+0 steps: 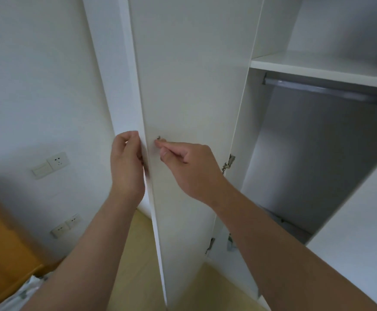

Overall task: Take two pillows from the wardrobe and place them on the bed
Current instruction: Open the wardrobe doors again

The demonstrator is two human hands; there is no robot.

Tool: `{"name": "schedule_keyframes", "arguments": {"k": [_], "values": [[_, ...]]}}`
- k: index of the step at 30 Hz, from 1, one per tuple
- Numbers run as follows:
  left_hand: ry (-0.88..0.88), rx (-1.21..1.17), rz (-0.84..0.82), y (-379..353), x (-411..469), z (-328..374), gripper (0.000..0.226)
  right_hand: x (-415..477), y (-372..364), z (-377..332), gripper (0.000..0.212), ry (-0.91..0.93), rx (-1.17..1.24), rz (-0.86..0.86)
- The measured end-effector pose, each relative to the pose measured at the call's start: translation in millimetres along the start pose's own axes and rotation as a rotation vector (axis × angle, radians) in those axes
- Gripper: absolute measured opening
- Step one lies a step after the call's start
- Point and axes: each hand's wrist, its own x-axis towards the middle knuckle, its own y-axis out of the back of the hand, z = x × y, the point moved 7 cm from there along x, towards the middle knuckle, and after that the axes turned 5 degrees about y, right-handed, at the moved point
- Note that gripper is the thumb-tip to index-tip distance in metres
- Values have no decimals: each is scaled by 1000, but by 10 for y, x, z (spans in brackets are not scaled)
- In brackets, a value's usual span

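Observation:
A tall white wardrobe door (189, 86) stands swung out straight in front of me. My left hand (127, 167) wraps its fingers around the door's free left edge. My right hand (187, 167) pinches the small metal knob (159, 137) on the door face between thumb and forefinger. To the right the wardrobe interior (313, 153) is exposed: a white shelf (317, 66) above a grey hanging rail (317, 88). No pillows show in the visible part. A corner of the bed (23, 292) with light patterned bedding lies at the bottom left.
A wooden headboard or bed frame (1, 250) sits at the lower left. Wall sockets and a switch (52, 163) are on the white wall, with more sockets (67, 225) lower down. Another white door panel (362, 243) stands at the right. Light wooden floor (138, 243) runs below.

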Motion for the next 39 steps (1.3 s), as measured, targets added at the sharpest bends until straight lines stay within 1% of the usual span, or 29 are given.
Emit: {"name": "schedule_keyframes", "arguments": {"k": [1, 2, 3, 5, 6, 7, 8, 11, 12, 14, 15, 16, 19, 21, 23, 26, 28, 30, 33, 36, 39], "values": [[-144, 92, 118, 55, -121, 72, 8, -10, 56, 66, 30, -29, 35, 12], [-318, 148, 192, 68, -300, 177, 14, -20, 118, 136, 29, -62, 64, 39], [-483, 175, 187, -2, -487, 255, 21, -37, 203, 227, 28, -101, 83, 86], [-744, 270, 53, -280, -799, 314, 25, -101, 443, 413, 26, -165, 99, 218], [-824, 331, -41, -454, -895, 273, 21, -150, 587, 514, 25, -199, 87, 292], [-849, 372, -132, -643, -955, 203, 19, -217, 753, 625, 22, -231, 56, 366], [-810, 395, -214, -829, -964, 108, 20, -298, 932, 738, 20, -262, 23, 432], [-522, 433, -449, -1404, -938, -263, 30, -599, 1540, 1064, 16, -358, -79, 649], [-460, 457, -533, -1585, -945, -397, 26, -705, 1747, 1163, 16, -403, -131, 721], [-373, 526, -704, -2011, -989, -674, 10, -959, 2238, 1290, 21, -520, -303, 845], [-323, 563, -789, -2224, -1022, -829, 6, -1080, 2468, 1325, 25, -568, -383, 887], [-265, 591, -871, -2421, -1063, -981, 7, -1191, 2673, 1363, 29, -601, -446, 919], [-107, 590, -1046, -2927, -1223, -1339, 22, -1439, 3122, 1439, 45, -690, -603, 953], [-63, 573, -1101, -3162, -1313, -1439, 30, -1498, 3335, 1463, 52, -750, -728, 904], [-20, 549, -1134, -3334, -1396, -1480, 34, -1471, 3523, 1463, 54, -768, -803, 830], [23, 482, -1158, -3471, -1507, -1469, 39, -1365, 3708, 1515, 51, -774, -840, 668], [38, 477, -1188, -3511, -1571, -1475, 39, -1316, 3803, 1530, 45, -761, -870, 610], [38, 467, -1211, -3526, -1610, -1470, 39, -1297, 3888, 1524, 37, -774, -902, 606], [28, 438, -1220, -3552, -1622, -1445, 39, -1282, 3913, 1488, 34, -788, -927, 625], [12, 426, -1230, -3594, -1637, -1388, 40, -1365, 3831, 1356, 30, -753, -929, 728], [7, 383, -1251, -3693, -1743, -1330, 41, -1606, 3700, 1166, 24, -676, -935, 855]]}}
